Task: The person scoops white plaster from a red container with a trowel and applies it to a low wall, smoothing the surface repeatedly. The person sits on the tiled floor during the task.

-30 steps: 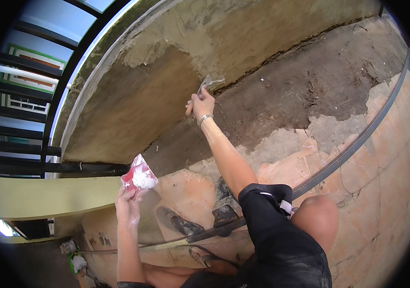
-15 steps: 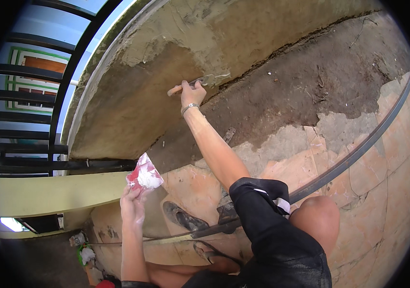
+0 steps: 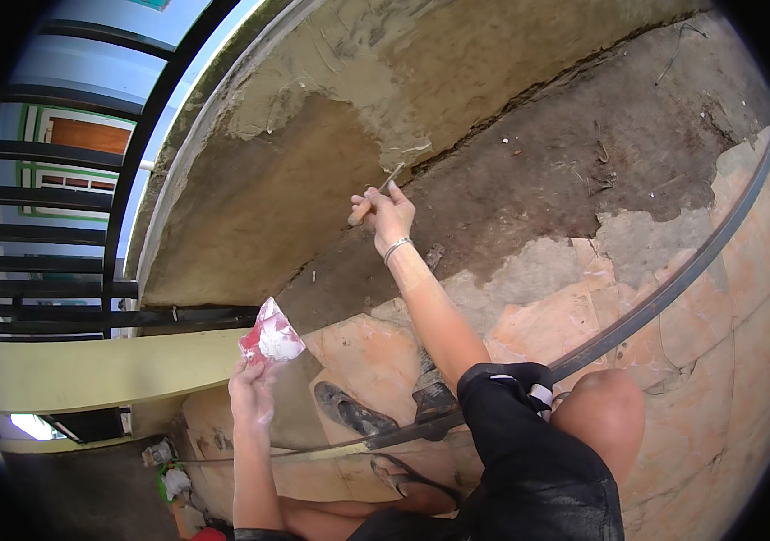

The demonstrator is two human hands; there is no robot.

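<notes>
My right hand (image 3: 391, 222), with a bracelet at the wrist, is closed around the wooden handle of a small trowel (image 3: 360, 213). The trowel's thin blade shows nearly edge-on, its tip close to the lower edge of a rough wall (image 3: 267, 203). A patch of wet-looking pale plaster (image 3: 407, 150) lies on the wall just beyond the tip. Lower left, my left hand (image 3: 251, 393), dusted white, grips a flat red-and-white piece (image 3: 272, 335) with white paste on it. What the piece is made of, I cannot tell.
Bare soil (image 3: 547, 180) runs along the wall's foot, beside broken orange tiles (image 3: 547, 316). A long dark metal bar (image 3: 664, 293) curves across the tiles. Loose sandals (image 3: 349, 410) lie near my feet. Black railings (image 3: 51, 158) stand left, above a yellow ledge (image 3: 105, 368).
My right hand has drawn back from the wall, down and to the right, and the trowel blade has turned edge-on. My left hand still holds the red-and-white piece, almost unmoved.
</notes>
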